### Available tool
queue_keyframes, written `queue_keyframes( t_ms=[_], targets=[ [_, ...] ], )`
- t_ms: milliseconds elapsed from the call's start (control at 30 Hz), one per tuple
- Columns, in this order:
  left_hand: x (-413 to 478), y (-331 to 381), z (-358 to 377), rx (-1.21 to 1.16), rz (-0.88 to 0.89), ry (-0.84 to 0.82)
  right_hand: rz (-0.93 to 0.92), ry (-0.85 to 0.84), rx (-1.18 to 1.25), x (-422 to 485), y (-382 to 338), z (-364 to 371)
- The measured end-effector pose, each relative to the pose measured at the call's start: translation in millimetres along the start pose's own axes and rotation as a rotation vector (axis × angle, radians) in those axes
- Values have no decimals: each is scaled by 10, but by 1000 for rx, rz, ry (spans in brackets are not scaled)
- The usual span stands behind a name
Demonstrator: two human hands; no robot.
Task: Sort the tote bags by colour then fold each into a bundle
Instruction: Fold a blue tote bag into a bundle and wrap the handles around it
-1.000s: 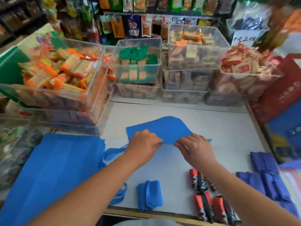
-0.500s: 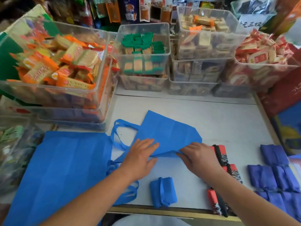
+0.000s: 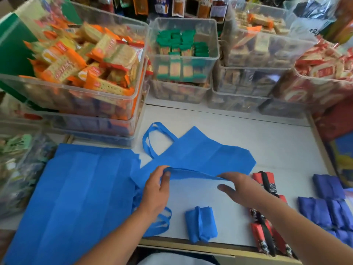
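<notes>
On the white desk (image 3: 248, 131), as seen from the head camera, the sorting is judged to be mostly done: red-and-black bundles (image 3: 265, 222) and purple bundles (image 3: 328, 205) are laid in groups at the right, and one blue bundle (image 3: 200, 224) is placed near the front edge. A pile of flat blue bags (image 3: 80, 192) at the left is not yet folded, so much of the blue colour is left. The blue tote bag (image 3: 206, 155) is spread in the middle of the desk, thin, limp and creased in panels, with its handles (image 3: 152, 138) lying loose toward the snack bins (image 3: 183, 54). Its near edge is lifted and pinched by the left grip (image 3: 154, 190), thumb under the cloth, and is grasped also by the right grip (image 3: 242, 190), so a fold is judged to be in hand.
</notes>
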State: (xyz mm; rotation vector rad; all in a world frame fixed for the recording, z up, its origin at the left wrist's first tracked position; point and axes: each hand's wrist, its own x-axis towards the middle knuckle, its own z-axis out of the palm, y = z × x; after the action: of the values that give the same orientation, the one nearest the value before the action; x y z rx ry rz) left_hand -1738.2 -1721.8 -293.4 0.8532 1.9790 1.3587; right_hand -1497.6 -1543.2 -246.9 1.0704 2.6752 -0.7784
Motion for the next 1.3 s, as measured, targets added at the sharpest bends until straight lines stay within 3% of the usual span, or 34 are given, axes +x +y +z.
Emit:
queue_keyframes(
  t_ms=[133,233,367,533,600,700,800,933,1000,1100,1167,1300],
  targets=[
    [41,-3,-151,-23,18,95,-3,128,-251,-51,329,-205],
    [39,-120,-206,92,-46,135,126,1,-240,-171,319,-378],
    [85,-272,-222,149,-156,196,219,-30,65,-285,404,-514],
    [135,-254,-176,-25,-304,245,318,-28,413,-286,532,-479],
    [117,-280,-239,-16,-259,180,357,85,405,-206,568,-424],
    [295,-193,-403,160,-89,138,405,409,438,-45,567,-440],
    [703,86,-504,171,131,191,295,635,465,93,460,-630],
    [958,394,-596,142,250,197,63,748,440,102,418,-809],
    [899,432,-635,147,285,131,-41,683,275,-13,524,-780],
    [695,274,-688,96,152,-48,-56,477,114,-238,708,-589],
    [565,80,-735,233,87,-187,-10,324,31,-334,807,-415],
    [338,-301,-772,493,-65,-569,90,-135,-182,-365,858,-88]
  ],
)
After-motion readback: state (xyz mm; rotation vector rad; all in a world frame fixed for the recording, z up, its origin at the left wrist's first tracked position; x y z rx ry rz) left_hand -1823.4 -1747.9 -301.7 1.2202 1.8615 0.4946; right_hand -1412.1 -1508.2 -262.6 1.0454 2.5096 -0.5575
